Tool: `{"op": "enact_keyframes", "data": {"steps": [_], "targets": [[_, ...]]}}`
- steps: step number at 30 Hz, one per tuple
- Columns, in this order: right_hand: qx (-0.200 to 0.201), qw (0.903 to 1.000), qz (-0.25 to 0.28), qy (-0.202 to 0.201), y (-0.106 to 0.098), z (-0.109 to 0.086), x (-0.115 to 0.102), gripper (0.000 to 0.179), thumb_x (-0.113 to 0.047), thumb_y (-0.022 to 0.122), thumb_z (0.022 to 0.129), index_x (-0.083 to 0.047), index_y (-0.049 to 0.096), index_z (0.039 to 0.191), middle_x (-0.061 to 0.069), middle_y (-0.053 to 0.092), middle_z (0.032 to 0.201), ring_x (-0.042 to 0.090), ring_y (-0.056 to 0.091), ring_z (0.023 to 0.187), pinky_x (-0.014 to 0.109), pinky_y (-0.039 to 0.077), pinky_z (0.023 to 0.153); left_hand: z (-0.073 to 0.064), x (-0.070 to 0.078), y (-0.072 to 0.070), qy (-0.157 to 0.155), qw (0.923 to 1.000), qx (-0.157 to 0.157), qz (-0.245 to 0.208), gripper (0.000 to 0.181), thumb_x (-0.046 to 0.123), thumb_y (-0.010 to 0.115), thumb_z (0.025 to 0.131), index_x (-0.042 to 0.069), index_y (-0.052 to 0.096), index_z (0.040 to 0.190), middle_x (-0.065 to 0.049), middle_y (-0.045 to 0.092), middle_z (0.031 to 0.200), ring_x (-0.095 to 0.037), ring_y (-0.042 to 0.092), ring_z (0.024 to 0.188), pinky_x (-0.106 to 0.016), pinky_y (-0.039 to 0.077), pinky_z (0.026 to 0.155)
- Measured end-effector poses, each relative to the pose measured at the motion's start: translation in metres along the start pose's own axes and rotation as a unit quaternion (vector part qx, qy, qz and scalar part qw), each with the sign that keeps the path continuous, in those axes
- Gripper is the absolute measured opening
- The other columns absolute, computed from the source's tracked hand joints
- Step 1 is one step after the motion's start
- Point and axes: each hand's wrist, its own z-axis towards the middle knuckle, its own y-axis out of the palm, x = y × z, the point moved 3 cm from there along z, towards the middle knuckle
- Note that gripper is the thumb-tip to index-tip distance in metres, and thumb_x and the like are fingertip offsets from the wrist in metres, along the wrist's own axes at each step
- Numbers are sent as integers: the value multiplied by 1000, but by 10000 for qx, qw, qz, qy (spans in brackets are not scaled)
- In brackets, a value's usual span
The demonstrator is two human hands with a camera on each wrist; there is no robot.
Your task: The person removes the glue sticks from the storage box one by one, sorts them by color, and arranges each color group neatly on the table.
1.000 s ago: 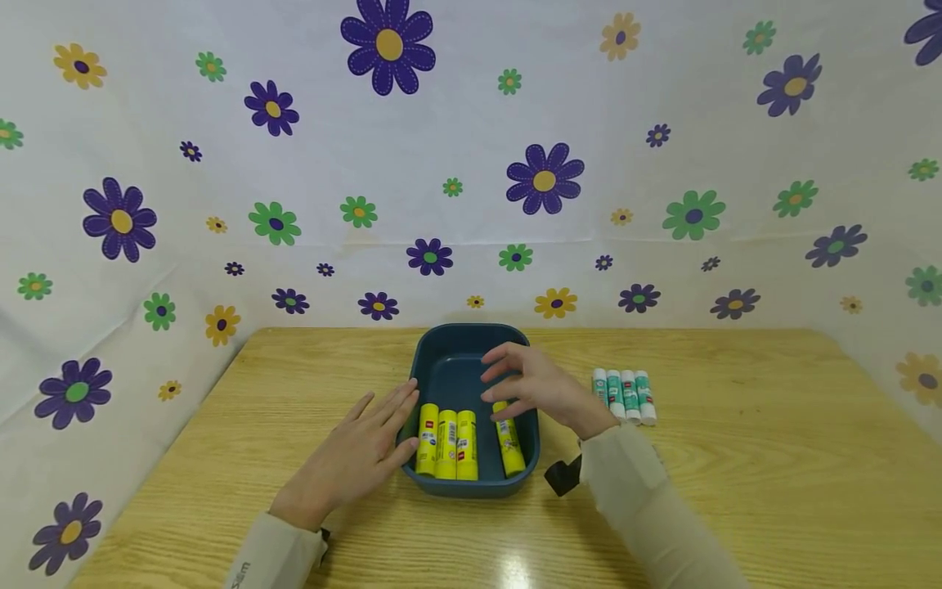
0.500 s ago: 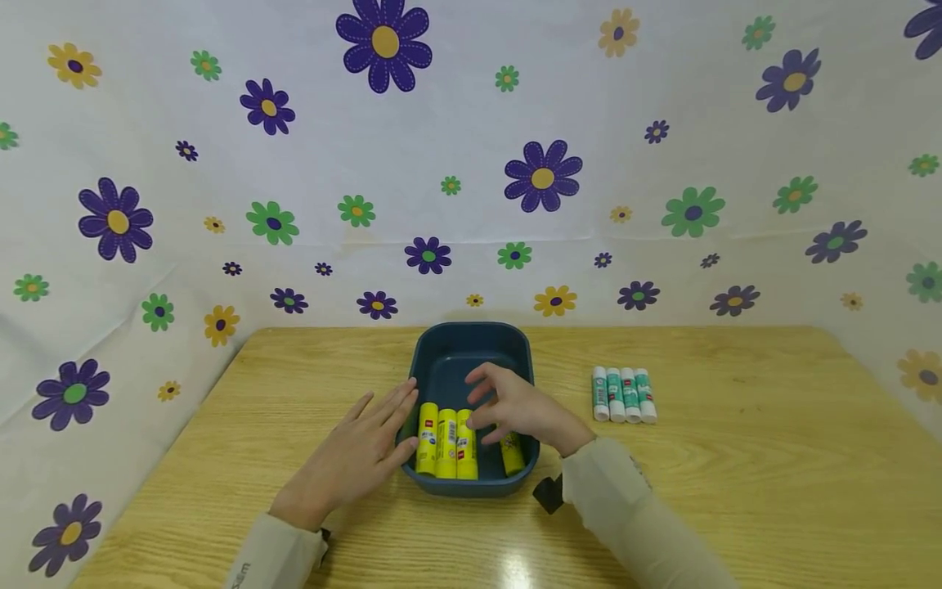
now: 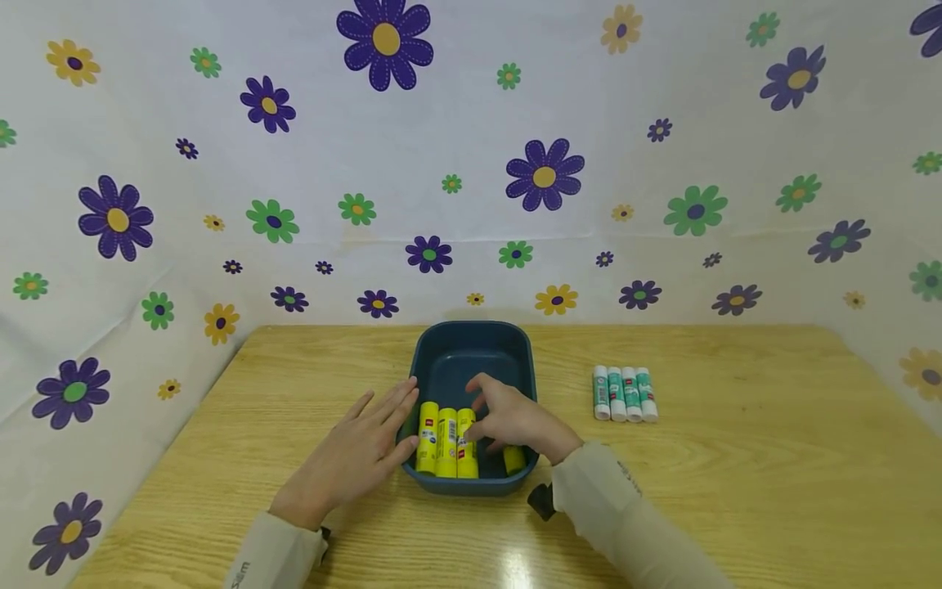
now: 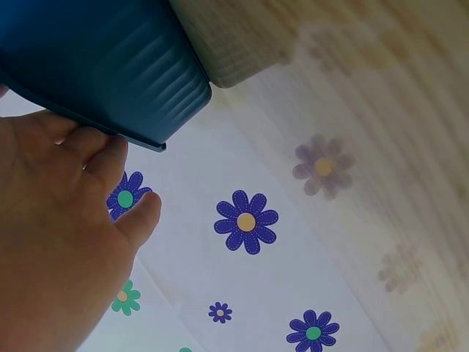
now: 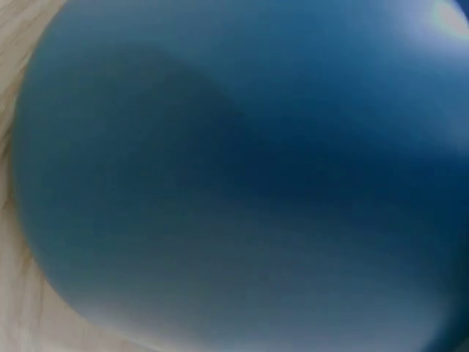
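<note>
A dark blue plastic bin (image 3: 436,488) stands on the table, holding yellow glue sticks. Three of these glue sticks (image 3: 446,446) lie side by side at its near left. Another yellow glue stick (image 3: 514,461) lies by the right wall, its upper part hidden under my right hand (image 3: 511,419). That hand is inside the bin with fingers spread and bent, the thumb over the third stick; any contact is unclear. My left hand (image 3: 353,458) rests its extended fingers on the bin's left rim. Close up, the bin's wall (image 5: 220,183) fills the right wrist view.
Several white-and-teal glue sticks (image 3: 624,394) lie in a row on the wooden table (image 3: 736,466), right of the bin. A white cloth with printed flowers (image 3: 471,147) hangs behind the table and along both sides.
My right hand has moved left and down into the bin, now covering most of the right-hand yellow glue stick. The left hand stays on the rim, and the sticks show no clear movement.
</note>
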Motion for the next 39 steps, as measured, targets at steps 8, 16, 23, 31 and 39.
{"op": "enact_keyframes", "data": {"steps": [8, 16, 23, 31, 39], "targets": [[25, 9996, -284, -87, 8, 2, -2, 64, 2, 78, 85, 1, 45, 140, 23, 55, 128, 26, 67, 88, 37, 61, 72, -2, -2, -1, -79, 10000, -6, -42, 64, 35, 48, 108, -4, 32, 156, -12, 26, 165, -29, 26, 151, -59, 18, 120], [13, 9992, -362, -178, 12, 1, 4, 61, 3, 78, 83, 2, 49, 137, 23, 56, 129, 24, 64, 90, 38, 58, 78, 0, -1, 2, -45, 9999, -107, -45, 65, 38, 44, 109, -4, 31, 156, -12, 25, 166, -28, 25, 151, -60, 18, 120], [-85, 9984, -501, -261, 12, 1, 6, 60, 3, 78, 83, 1, 50, 136, 18, 58, 122, 22, 62, 89, 39, 57, 79, 1, 0, 3, -31, 9999, -131, -42, 65, 40, 43, 109, -3, 32, 156, -11, 24, 166, -27, 25, 152, -60, 18, 120], [22, 9991, 265, -332, 11, 1, 4, 60, 11, 76, 83, 1, 46, 135, 18, 56, 114, 25, 68, 78, 39, 62, 63, 1, -1, 3, -43, 9999, -110, -69, 65, 39, 42, 109, -3, 31, 157, -11, 23, 166, -28, 24, 152, -61, 19, 119], [314, 9940, 730, -756, 5, -2, -1, 49, 12, 74, 85, 4, 51, 127, 22, 53, 122, 27, 71, 84, 40, 63, 64, 0, -1, 2, -72, 9999, -106, -51, 64, 37, 45, 108, -4, 32, 156, -12, 24, 166, -29, 25, 151, -61, 19, 119]]}}
